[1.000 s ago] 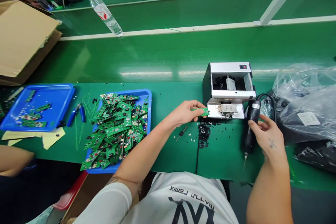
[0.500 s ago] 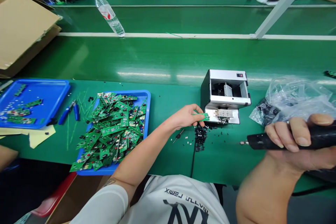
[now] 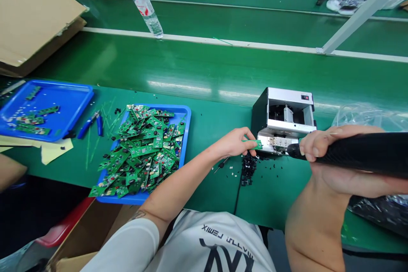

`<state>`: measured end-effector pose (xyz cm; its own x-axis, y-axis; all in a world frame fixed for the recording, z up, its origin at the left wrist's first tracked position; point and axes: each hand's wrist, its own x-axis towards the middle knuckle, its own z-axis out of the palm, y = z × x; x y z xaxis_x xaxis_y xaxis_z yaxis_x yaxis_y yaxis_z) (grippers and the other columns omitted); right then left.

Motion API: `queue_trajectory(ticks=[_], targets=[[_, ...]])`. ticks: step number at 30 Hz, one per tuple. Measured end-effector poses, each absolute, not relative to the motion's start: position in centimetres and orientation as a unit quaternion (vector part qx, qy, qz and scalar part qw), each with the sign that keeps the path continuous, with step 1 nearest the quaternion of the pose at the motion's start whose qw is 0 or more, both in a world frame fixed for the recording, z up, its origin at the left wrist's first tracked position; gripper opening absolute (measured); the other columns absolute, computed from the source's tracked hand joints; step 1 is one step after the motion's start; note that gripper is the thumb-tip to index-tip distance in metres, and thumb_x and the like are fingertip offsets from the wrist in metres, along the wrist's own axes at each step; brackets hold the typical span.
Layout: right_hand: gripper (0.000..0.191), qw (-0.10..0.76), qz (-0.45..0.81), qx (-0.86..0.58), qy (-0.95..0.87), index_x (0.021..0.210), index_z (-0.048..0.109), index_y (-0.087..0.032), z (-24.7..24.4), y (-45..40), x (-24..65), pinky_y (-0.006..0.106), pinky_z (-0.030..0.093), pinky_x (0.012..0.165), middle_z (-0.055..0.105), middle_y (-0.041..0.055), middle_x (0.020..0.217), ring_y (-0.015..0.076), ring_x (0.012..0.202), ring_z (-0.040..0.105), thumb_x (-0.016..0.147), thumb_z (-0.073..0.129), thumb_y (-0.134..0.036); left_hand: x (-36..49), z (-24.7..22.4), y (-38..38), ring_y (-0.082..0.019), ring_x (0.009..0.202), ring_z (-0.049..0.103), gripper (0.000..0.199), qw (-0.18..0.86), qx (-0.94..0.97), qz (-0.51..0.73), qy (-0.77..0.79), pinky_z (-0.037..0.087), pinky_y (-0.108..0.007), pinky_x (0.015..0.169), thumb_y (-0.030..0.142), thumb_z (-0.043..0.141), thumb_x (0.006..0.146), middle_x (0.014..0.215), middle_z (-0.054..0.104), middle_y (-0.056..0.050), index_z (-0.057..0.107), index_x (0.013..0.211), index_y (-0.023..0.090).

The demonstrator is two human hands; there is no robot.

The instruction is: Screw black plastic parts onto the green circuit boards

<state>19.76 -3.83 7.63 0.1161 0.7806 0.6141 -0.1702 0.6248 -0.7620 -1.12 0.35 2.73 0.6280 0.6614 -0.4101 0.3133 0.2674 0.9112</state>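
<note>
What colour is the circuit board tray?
The tray is bright blue, best seen in the head view.

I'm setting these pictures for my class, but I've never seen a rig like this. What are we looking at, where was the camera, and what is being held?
This view comes from a camera worn on the person's head, looking down at their hands over a green workbench. The left hand holds a small green circuit board. The right hand grips a black electric screwdriver, its tip at the front of a silver machine, perhaps a screw feeder. On the bench lie a blue tray heaped with boards, a second blue tray, blue-handled pliers and a pile of small black parts.
</note>
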Motion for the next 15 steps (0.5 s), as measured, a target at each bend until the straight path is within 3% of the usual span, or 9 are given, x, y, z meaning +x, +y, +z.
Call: queue_trajectory(ticks=[5, 15], targets=[[0.101, 0.687, 0.346, -0.274, -0.577, 0.086, 0.067, -0.013, 7.7, -3.4, 19.1, 0.034, 0.036, 0.028, 0.053, 0.0041, 0.05, 0.0191, 0.036, 0.05, 0.063, 0.006, -0.09, -1.1, 2.7, 0.3, -0.006, 0.05, 0.047, 0.018, 0.681, 0.59, 0.129, 0.414, 0.036, -0.018, 0.049, 0.032, 0.056, 0.081, 0.073, 0.069, -0.005, 0.049, 0.087, 0.016], [0.104, 0.693, 0.391, -0.307, -0.521, 0.102, 0.067, -0.015, 7.0, -4.5, 19.4, 0.032, 0.03, 0.029, 0.053, 0.0021, 0.048, 0.0168, 0.032, 0.043, 0.062, 0.008, -0.09, -0.8, 2.0, 0.1, -0.007, 0.05, 0.049, 0.021, 0.673, 0.598, 0.141, 0.412, 0.036, -0.018, 0.048, 0.035, 0.057, 0.081, 0.071, 0.069, -0.003, 0.05, 0.087, 0.017]])
